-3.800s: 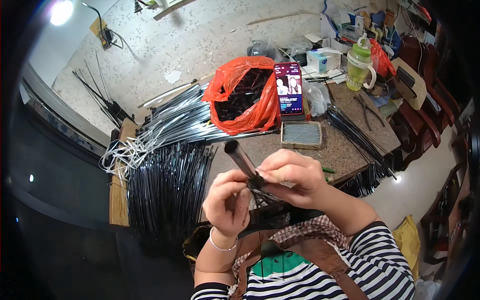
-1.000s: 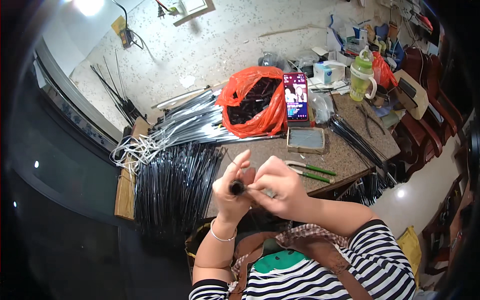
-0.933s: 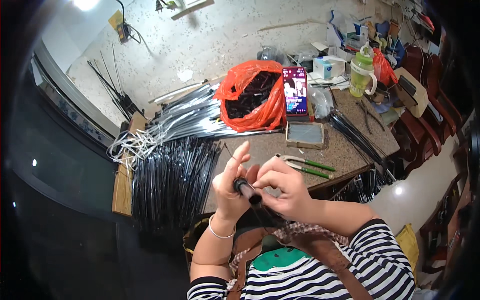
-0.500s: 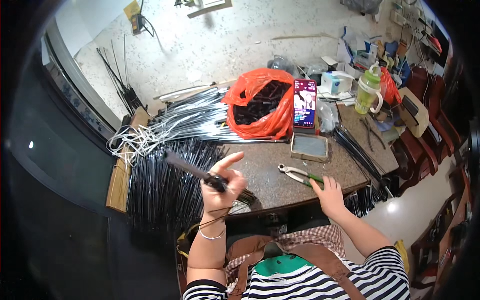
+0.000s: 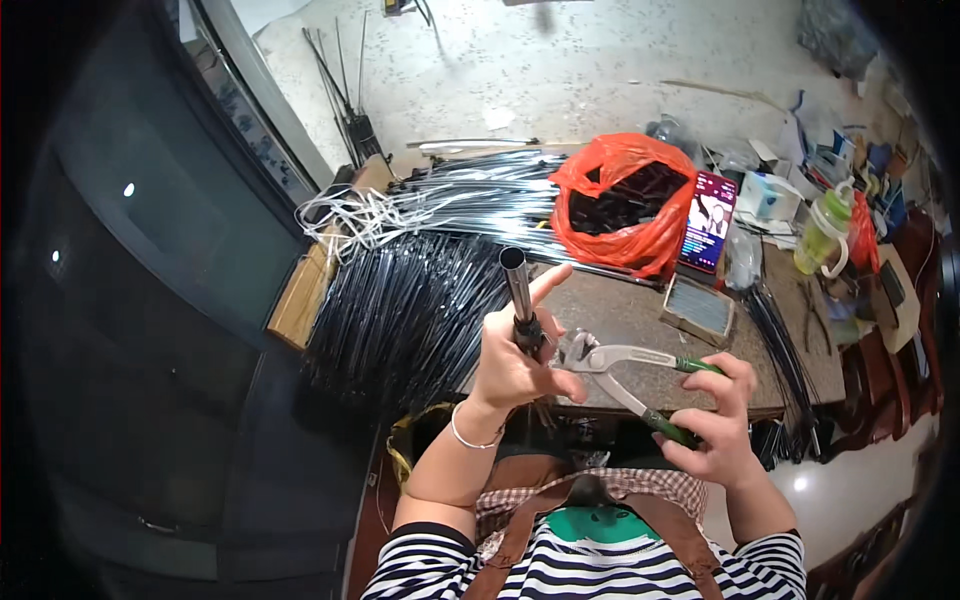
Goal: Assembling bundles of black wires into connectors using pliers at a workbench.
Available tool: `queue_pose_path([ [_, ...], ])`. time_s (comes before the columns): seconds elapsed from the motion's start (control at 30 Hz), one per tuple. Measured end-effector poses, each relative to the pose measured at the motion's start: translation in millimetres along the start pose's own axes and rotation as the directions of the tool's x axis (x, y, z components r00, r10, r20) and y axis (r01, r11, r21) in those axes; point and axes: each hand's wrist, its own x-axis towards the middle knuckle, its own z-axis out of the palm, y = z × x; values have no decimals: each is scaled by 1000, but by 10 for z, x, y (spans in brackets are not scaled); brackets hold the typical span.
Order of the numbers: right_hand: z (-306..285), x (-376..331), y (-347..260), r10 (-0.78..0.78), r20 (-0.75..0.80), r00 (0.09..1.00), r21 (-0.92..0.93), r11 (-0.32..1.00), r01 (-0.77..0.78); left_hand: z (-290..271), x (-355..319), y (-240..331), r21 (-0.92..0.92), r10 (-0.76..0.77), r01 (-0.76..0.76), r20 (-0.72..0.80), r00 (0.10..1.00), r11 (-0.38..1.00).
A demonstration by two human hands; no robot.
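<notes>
My left hand is wrapped around a shiny metal tube with a black fitting at its lower end. The tube's open mouth points up and away, and the index finger stretches out beside it. My right hand grips a pair of pincers by its green handles, which are spread apart. The metal jaws reach to the black fitting beside my left thumb. Whether they touch the fitting is hard to see. Left of my left hand lies a thick bundle of thin black rods.
Silvery rods and tangled white ties lie behind the black bundle. A red plastic bag of dark pieces, a phone, a small box and a green bottle stand on the brown table.
My right hand has lifted the pincers off the table and brought their jaws to my left hand. The tube has swung upright toward me. The whole view has shifted.
</notes>
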Motion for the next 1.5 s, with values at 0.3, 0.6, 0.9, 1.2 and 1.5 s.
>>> queue_pose_path([
  [0.3, 24, 145, 10, -159, -8, 987, 208, 965, 157, -41, -107, 52, -129, -25, 18, -46, 999, 991],
  [0.6, 375, 70, -102, 146, 825, 545, 497, 269, -825, -81, -52, 53, 101, 2, -5, 25, 1000, 995],
  [0.9, 413, -23, -417, 65, 911, 407, 411, -225, -883, -214, -253, 299, -349, -116, 119, 30, 993, 930],
  [1.2, 510, 71, -252, 119, 4, 993, 134, 984, -118, -276, -295, 257, 25, -50, 49, 25, 998, 998],
  [1.5, 585, -57, -219, 189, 762, 619, 499, 437, -748, -195, -138, 168, -23, -96, 103, 204, 974, 994],
])
